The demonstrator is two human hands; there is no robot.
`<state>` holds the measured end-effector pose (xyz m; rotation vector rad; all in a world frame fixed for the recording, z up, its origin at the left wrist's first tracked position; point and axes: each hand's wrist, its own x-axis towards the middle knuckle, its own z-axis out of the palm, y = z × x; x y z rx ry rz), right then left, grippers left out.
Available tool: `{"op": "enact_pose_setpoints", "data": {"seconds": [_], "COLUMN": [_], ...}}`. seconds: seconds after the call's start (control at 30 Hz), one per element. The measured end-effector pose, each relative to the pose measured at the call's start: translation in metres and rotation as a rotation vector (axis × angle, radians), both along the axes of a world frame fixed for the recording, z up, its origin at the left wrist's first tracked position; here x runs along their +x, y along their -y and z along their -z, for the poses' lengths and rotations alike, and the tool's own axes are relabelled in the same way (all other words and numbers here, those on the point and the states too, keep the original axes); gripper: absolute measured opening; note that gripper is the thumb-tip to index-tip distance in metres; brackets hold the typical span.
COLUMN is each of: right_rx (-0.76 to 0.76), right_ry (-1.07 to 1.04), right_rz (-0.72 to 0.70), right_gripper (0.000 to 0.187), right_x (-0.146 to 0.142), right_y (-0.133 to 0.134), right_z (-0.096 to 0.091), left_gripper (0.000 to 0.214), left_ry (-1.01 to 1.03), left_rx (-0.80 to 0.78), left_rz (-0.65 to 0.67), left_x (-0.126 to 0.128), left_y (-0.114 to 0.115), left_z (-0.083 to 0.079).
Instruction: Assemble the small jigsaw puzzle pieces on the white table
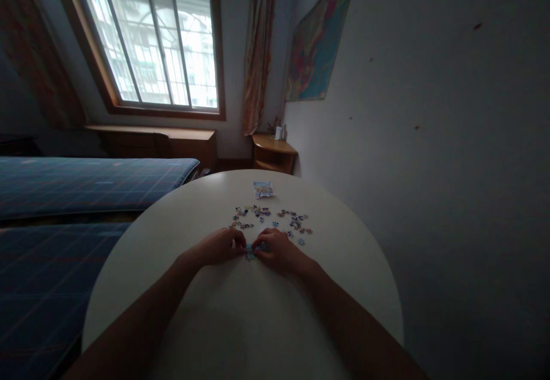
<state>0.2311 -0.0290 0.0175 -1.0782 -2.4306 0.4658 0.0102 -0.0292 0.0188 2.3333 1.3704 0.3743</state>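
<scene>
My left hand point(218, 246) and my right hand point(278, 250) meet close together over the near middle of a round white table point(352, 259). Between their fingertips lies a small cluster of jigsaw puzzle pieces point(250, 255), bluish and partly covered by my fingers. The left thumb and forefinger pinch at its left edge. On the other side, the right fingers are closed on its right part. Just beyond my hands, loose jigsaw pieces are scattered in a left group point(256, 212) and a right group point(296, 220), with a single blue piece point(275, 224) between them.
A small colourful picture packet point(263, 190) lies near the table's far edge. Beds with blue plaid mattresses point(94, 182) stand to the left. A wall point(429, 196) runs along the right, and a wooden corner shelf point(275, 144) stands behind the table.
</scene>
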Motion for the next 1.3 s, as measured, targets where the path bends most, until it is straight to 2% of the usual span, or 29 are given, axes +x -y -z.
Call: {"op": "enact_pose_setpoints", "data": {"seconds": [0.3,0.53,0.67,0.83,1.1,1.3], "right_rx": [-0.04,-0.057,-0.047,-0.043,-0.016,-0.028], "right_ry": [0.029,0.031,0.038,0.046,0.047,0.054], "right_rz": [0.05,0.05,0.081,0.048,0.038,0.039], "right_gripper": [0.016,0.016,0.024,0.031,0.024,0.027], "right_x": [-0.005,-0.007,-0.006,-0.005,-0.005,-0.005], "right_y": [-0.002,0.002,0.003,0.001,0.001,0.002], "right_z": [0.005,0.0,0.0,0.001,0.003,0.001], "left_gripper": [0.02,0.026,0.026,0.026,0.023,0.017], "left_ry": [-0.013,0.002,0.016,0.033,0.098,0.022], "left_rx": [-0.001,0.027,0.036,0.011,-0.021,-0.004], "left_rz": [-0.025,-0.049,-0.032,-0.082,-0.109,-0.186], "left_x": [0.002,0.003,0.004,0.007,0.012,0.017], "left_y": [0.003,0.003,0.003,0.004,0.004,0.008], "left_z": [-0.003,0.002,0.003,0.005,0.006,0.004]}}
